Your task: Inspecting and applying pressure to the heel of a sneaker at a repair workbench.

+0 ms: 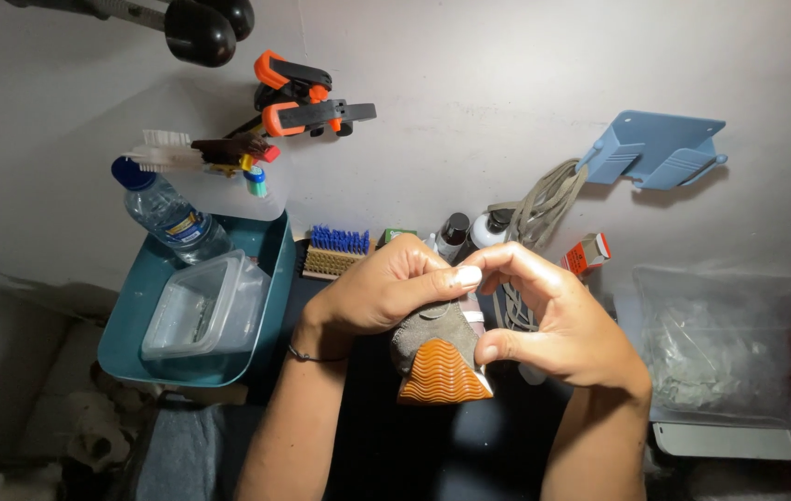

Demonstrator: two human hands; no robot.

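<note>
A: Two bare hands meet over one grey suede shoe with an orange ridged rubber sole (440, 357), held heel-up above the dark work surface (386, 445). How do the fingers stand?

B: Left hand (382, 297) wraps over the shoe's upper from the left, fingers curled close around it. Right hand (562, 325) grips from the right, thumb pressed beside the sole, forefinger arched across to touch the left fingertips. Both hands are closed on the shoe; neither holds a tool.

A: What lies about the shoe?

B: Left of the shoe, a teal plastic tray (270, 250) carries a clear lidded plastic box (205, 311) and a clear water bottle with a blue cap (168, 213). Just beyond the shoe, against the wall, lie a wooden brush with blue bristles (332, 252), a dark-capped bottle (452, 234) and a white bottle (490, 227). Grey laces (544, 209) hang behind the shoe. Right of the shoe rests a clear plastic bag (720, 343); above that, a blue wall bracket (660, 148). High left of the shoe, orange-and-black clamps (307, 97).

A: How far along does the work appear?

B: Judging from the loose laces, they seem already removed. The brush sits untouched and the bottles stand capped, so cleaning proper looks not yet begun; the hands seem occupied with inspecting or preparing the upper.
</note>
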